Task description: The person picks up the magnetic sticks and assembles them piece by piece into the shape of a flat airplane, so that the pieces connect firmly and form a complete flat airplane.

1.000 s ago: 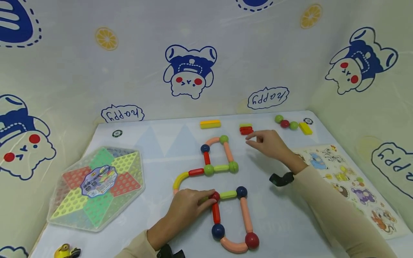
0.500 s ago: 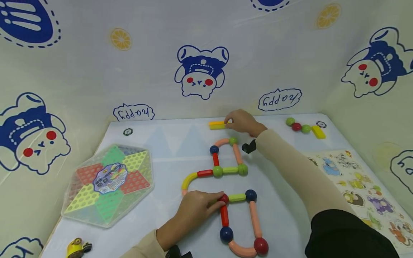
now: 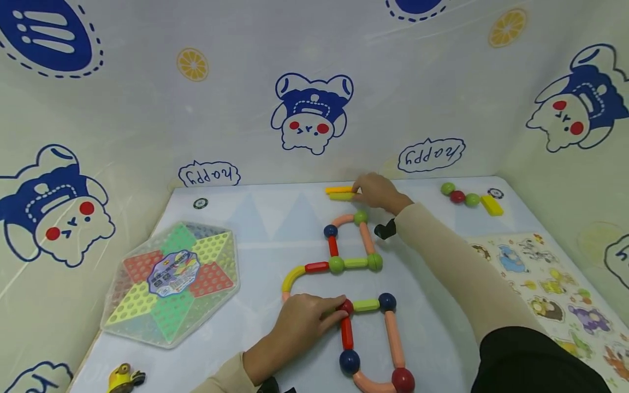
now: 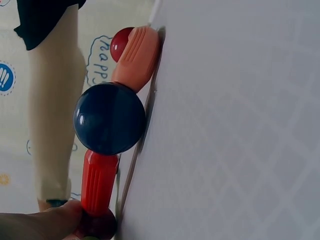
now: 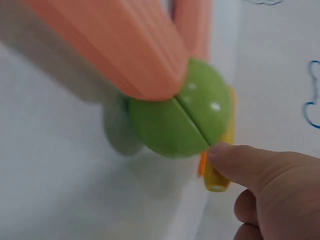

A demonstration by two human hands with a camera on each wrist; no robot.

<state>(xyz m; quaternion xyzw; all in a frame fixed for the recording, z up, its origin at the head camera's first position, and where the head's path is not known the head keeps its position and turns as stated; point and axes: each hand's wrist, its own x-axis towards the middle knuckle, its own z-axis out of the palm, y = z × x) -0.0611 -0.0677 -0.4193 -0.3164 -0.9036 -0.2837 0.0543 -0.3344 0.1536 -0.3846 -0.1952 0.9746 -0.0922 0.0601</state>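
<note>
My left hand [image 3: 306, 323] pinches a red ball [image 3: 346, 307] at the top left corner of the near loop of magnetic sticks and balls. A red stick [image 4: 97, 181] runs from that ball to a dark blue ball [image 4: 109, 119]. At the table's far edge my right hand [image 3: 378, 192] pinches the right end of a yellow stick [image 3: 339, 190], with a yellow-green stick [image 3: 341, 196] lying along its near side. In the right wrist view, the thumb overlaps the yellow stick [image 5: 216, 181], partly hidden behind a green ball [image 5: 175, 117].
Just short of the right hand lies the upper loop, with its green ball [image 3: 361, 217] and curved yellow stick [image 3: 294, 277]. Loose balls [image 3: 457, 197] and a yellow block [image 3: 492, 205] lie far right. A hexagonal case [image 3: 169, 284], a toy bird [image 3: 125, 377] and an animal sheet [image 3: 545, 295] flank them.
My right hand has moved left and away, from beside the small red sticks to the yellow sticks, which now lie slightly apart. The left hand stays on the red ball. The head view has shifted.
</note>
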